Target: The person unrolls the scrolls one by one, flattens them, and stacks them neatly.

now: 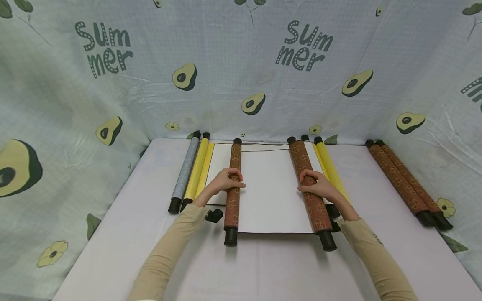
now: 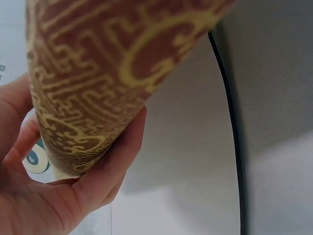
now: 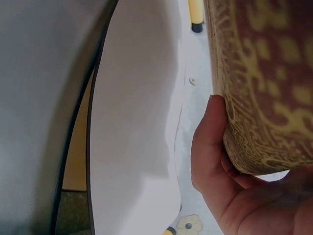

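Note:
A brown patterned hanging scroll lies partly unrolled, its blank white sheet (image 1: 273,188) stretched between a thinner left roll (image 1: 232,209) and a thicker right roll (image 1: 316,211), both with black end knobs. My left hand (image 1: 223,180) grips the left roll near its middle, fingers and thumb around it, as the left wrist view also shows. On the other side my right hand (image 1: 321,186) holds the right roll (image 3: 266,98) in the same way. In both wrist views the sheet bows between the rolls. Under and behind it are yellow rolls (image 1: 331,167) with white paper, partly covered.
At the left lie a grey-blue roll (image 1: 185,171) and a yellow roll (image 1: 197,169) side by side. Two brown patterned rolls (image 1: 399,184) rest along the table's right side. A patterned cloth (image 1: 226,50) hangs around the white table (image 1: 263,271) at the back and sides.

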Available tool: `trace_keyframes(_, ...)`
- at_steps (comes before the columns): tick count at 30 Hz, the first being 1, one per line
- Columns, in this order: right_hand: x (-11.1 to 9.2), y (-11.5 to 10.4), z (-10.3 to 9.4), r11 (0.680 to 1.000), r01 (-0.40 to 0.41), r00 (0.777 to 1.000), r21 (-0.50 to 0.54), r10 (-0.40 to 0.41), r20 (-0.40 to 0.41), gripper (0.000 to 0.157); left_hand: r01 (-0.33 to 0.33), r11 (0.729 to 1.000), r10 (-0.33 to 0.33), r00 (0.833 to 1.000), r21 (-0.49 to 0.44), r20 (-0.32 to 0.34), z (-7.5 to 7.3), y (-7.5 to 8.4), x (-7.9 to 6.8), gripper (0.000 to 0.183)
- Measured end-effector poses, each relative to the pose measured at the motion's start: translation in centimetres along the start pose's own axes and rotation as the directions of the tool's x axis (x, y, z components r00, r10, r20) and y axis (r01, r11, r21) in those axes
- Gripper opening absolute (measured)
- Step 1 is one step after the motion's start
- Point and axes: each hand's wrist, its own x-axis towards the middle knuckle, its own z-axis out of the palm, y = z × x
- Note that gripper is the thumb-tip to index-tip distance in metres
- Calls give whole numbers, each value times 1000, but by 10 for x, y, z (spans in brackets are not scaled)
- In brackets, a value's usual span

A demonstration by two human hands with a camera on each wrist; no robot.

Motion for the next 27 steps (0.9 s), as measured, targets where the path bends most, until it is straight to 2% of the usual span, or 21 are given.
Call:
trace_keyframes(5, 1, 1, -3, 1000, -3, 1000, 12, 2, 12, 27, 8, 1000, -8, 1000, 9, -4, -2, -1, 0, 22)
trace_keyframes(19, -2, -6, -21, 995, -97, 989, 34, 93, 118, 37, 59, 998, -58, 998, -25, 18, -12, -3, -1, 31)
trace_keyframes(27, -1, -4, -27, 993, -120, 986, 9, 118, 120, 41, 59, 998, -59, 998, -22, 3, -16, -4, 0, 31)
